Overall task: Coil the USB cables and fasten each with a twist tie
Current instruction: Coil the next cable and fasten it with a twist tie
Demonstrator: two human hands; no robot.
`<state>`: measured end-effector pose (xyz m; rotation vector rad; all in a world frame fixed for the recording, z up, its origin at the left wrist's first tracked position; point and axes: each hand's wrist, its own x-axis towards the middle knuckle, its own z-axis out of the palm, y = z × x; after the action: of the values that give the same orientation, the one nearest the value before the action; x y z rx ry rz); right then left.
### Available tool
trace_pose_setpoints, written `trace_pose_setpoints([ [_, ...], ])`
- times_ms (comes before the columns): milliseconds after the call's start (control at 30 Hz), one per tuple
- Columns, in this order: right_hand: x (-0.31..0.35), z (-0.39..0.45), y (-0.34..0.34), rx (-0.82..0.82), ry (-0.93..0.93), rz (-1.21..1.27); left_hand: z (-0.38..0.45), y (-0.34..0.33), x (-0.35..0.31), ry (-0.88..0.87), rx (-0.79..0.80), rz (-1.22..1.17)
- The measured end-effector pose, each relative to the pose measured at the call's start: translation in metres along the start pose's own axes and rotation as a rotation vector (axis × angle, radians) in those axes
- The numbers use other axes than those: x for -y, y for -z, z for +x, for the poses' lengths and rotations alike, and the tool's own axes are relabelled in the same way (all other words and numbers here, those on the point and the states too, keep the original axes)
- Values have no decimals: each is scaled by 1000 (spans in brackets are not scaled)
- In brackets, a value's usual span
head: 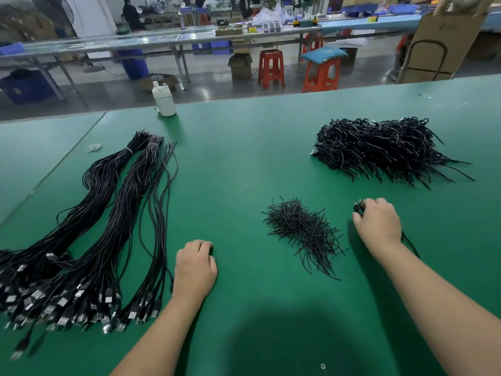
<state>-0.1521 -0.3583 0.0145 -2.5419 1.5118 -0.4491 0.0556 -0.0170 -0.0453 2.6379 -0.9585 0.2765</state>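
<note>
Long bundles of straight black USB cables [108, 213] lie on the left of the green table [244, 158], their plugs heaped at the near left. A heap of coiled, tied cables [385, 147] sits at the far right. Black twist ties [303, 229] lie in a loose pile in the middle. My right hand [378, 222] grips a coiled black cable [358, 207] just right of the ties; a cable end trails by my wrist. My left hand [195, 264] rests on the table with curled fingers beside the straight cables; a thin cable runs under its left edge, and whether it holds that cable is hidden.
A white bottle [164, 100] stands at the table's far edge. A white rubber band [93, 147] lies at the far left. Beyond the table are red stools [271, 67], workbenches and cardboard boxes [439, 47].
</note>
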Motion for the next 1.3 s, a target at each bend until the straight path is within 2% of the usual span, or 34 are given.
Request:
trace_pose_setpoints([
  [67,19,-7,0,-36,125,68,0,0,0,2,5,1],
  [233,90,-57,-14,128,428,262,-1,0,1,3,11,-1],
  [367,121,-116,-51,237,540,276,-2,1,2,-3,9,-16],
  [533,117,-144,-79,116,611,213,-3,3,2,-32,3,25],
  [667,118,-145,-82,85,606,192,19,21,3,-112,214,267],
  [767,118,-145,-83,74,601,201,43,51,29,-147,495,285],
  [867,118,-146,-83,42,594,198,51,78,61,-109,767,313],
  [933,118,-146,-84,30,590,196,48,83,72,-107,873,319],
  [1033,118,-146,-84,33,582,198,38,79,72,-144,837,390],
  [1167,118,-146,-83,41,580,202,34,72,63,-250,615,516],
  [1300,118,-146,-82,51,581,195,33,60,54,-362,514,472],
])
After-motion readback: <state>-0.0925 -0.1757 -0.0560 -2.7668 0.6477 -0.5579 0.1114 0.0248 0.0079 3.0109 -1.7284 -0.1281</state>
